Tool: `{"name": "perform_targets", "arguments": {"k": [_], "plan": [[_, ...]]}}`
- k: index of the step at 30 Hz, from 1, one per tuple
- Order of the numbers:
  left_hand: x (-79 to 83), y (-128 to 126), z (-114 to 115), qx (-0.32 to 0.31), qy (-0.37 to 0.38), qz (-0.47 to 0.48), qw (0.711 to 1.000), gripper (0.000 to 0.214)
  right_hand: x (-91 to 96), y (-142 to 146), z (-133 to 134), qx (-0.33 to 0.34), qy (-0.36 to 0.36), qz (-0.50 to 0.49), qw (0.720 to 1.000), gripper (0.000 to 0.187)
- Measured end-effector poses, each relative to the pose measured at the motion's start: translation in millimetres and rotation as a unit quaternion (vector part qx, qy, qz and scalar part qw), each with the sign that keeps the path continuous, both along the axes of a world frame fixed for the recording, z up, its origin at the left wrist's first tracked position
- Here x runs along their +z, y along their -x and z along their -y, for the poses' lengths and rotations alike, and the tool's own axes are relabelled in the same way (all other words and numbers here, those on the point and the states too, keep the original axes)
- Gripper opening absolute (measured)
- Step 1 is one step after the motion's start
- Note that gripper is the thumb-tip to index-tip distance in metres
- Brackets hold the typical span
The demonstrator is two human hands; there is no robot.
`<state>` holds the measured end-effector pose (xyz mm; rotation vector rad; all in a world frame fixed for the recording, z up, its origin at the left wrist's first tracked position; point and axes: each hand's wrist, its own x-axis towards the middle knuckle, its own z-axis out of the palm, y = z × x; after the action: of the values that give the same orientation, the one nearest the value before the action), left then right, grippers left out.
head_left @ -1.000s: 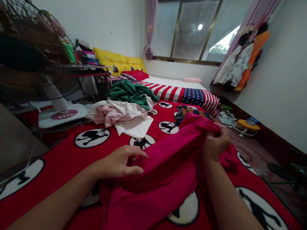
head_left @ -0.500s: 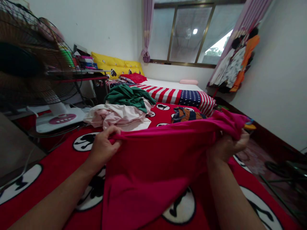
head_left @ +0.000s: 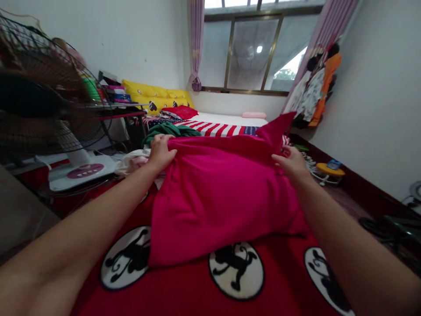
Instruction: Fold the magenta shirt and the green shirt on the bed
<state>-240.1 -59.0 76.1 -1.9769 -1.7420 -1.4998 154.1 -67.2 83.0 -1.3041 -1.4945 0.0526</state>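
A magenta garment (head_left: 217, 193) is stretched out in front of me over a red blanket (head_left: 204, 289) printed with black-and-white round figures. My left hand (head_left: 160, 152) is closed on the garment's upper left edge. My right hand (head_left: 291, 163) grips its upper right edge, where a corner of cloth sticks up. Both arms are extended forward. The cloth hangs from my hands down onto the blanket.
A pile of green (head_left: 166, 130) and pale pink clothes (head_left: 133, 163) lies behind the garment on the left. A standing fan (head_left: 42, 109) is at the left. A striped flag-pattern cover (head_left: 223, 129), yellow pillows (head_left: 154, 94), hanging clothes (head_left: 315, 87) and a small yellow stool (head_left: 330, 170) are farther off.
My hands have moved apart and forward, lifting and spreading the magenta garment from a bunched heap into a wide sheet. The view has tilted up a little.
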Motion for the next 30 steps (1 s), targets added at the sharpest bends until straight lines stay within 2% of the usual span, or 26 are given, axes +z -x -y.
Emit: {"name": "perform_targets", "arguments": {"k": [1, 3, 5, 7, 8, 11, 13, 15, 17, 19, 21, 23, 25, 27, 30], "plan": [[-7.2, -3, 2, -0.004, 0.006, -0.014, 1.0, 0.032, -6.8, -11, 4, -0.007, 0.032, 0.013, 0.999, 0.039], [-26.6, -8, 22, -0.037, 0.021, -0.058, 0.997, 0.026, -26.7, -33, 27, -0.014, 0.054, 0.059, 0.997, 0.034], [-48.8, -9, 57, -0.107, 0.054, -0.115, 0.986, 0.018, -52.9, -56, 63, -0.003, 0.086, 0.114, 0.99, 0.032], [-67.9, -6, 98, -0.176, 0.115, -0.136, 0.968, 0.022, -80.9, -81, 99, 0.004, 0.113, 0.157, 0.981, 0.037], [-74.8, -3, 117, -0.186, 0.152, -0.144, 0.96, 0.026, -94.1, -93, 113, 0.004, 0.122, 0.181, 0.976, 0.04], [-83.8, 7, 164, -0.192, 0.272, -0.175, 0.927, 0.029, -125.8, -126, 136, -0.02, 0.141, 0.23, 0.963, 0.06], [-84.2, 12, 183, -0.187, 0.319, -0.2, 0.907, 0.03, -138.9, -138, 136, -0.045, 0.158, 0.244, 0.956, 0.076], [-85.1, 13, 192, -0.189, 0.339, -0.228, 0.893, 0.041, -145.7, -137, 131, -0.053, 0.17, 0.256, 0.95, 0.077], [-88.8, 11, 194, -0.188, 0.344, -0.241, 0.888, 0.043, -146.9, -125, 125, -0.036, 0.164, 0.268, 0.949, 0.061], [-94.8, 10, 193, -0.187, 0.341, -0.231, 0.892, 0.028, -143.6, -108, 120, -0.015, 0.143, 0.255, 0.956, 0.039], [-100.0, 10, 188, -0.202, 0.338, -0.199, 0.898, 0.012, -136.0, -92, 119, -0.016, 0.134, 0.198, 0.971, 0.029], [-100.6, 15, 183, -0.214, 0.332, -0.145, 0.907, 0.015, -123.6, -82, 122, -0.037, 0.146, 0.098, 0.984, 0.028], [-94.1, 24, 180, -0.208, 0.32, -0.068, 0.922, 0.02, -105.6, -78, 131, -0.061, 0.152, -0.009, 0.986, 0.029], [-80.5, 35, 178, -0.188, 0.297, 0.017, 0.936, 0.023, -82.8, -76, 145, -0.084, 0.142, -0.086, 0.983, 0.03], [-52.8, 50, 177, -0.147, 0.239, 0.122, 0.952, 0.027, -47.6, -71, 171, -0.126, 0.117, -0.135, 0.976, 0.031]]}}
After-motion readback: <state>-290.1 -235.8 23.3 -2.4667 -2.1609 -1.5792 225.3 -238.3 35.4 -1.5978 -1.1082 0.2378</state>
